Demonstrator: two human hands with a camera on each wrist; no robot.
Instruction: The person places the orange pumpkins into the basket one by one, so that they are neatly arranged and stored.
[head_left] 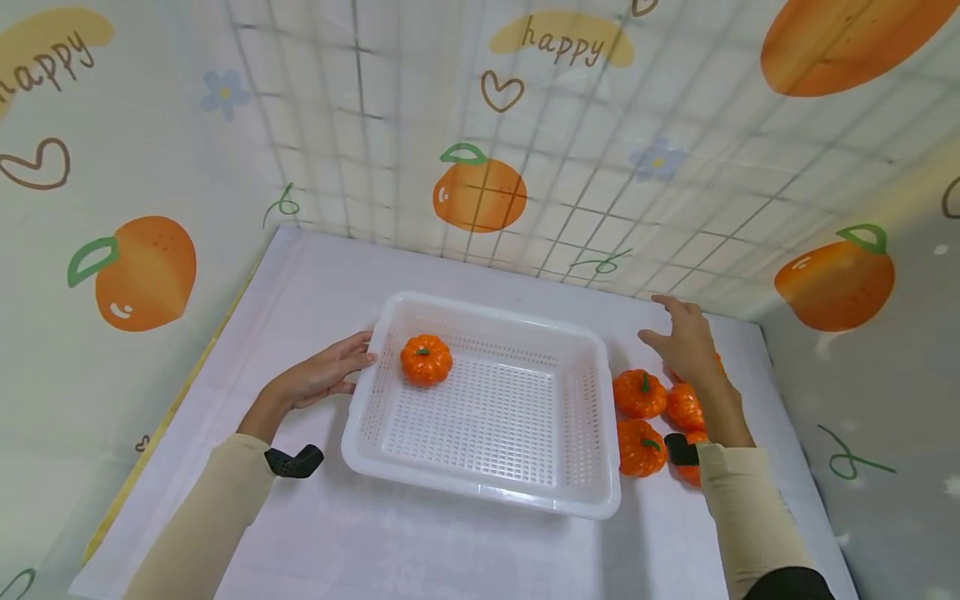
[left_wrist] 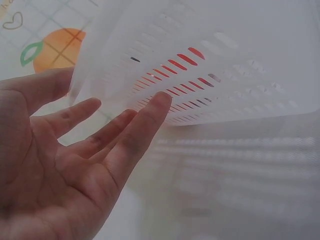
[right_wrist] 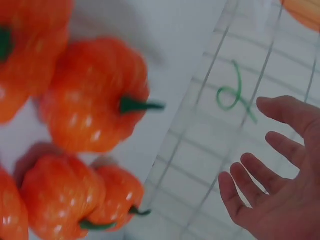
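A white plastic basket [head_left: 480,492] with slotted walls lies in front of me. One small orange pumpkin [head_left: 426,361] with a green stem sits in its left back part. My left hand [head_left: 326,372] is at the basket's left rim; in the left wrist view its loosely extended fingers [left_wrist: 135,137] reach the outer wall. Over a group of orange pumpkins [head_left: 640,393] right of the basket is my right hand [head_left: 686,342], fingers spread and holding nothing. In the right wrist view, several pumpkins [right_wrist: 95,95] show beside the hand, their green stems visible.
The white-covered table [head_left: 330,267] ends at a back wall with a wire grid [head_left: 570,208] behind a printed sheet. Printed side sheets [head_left: 45,400] stand left and right. My right forearm [head_left: 731,417] covers part of the pumpkin group.
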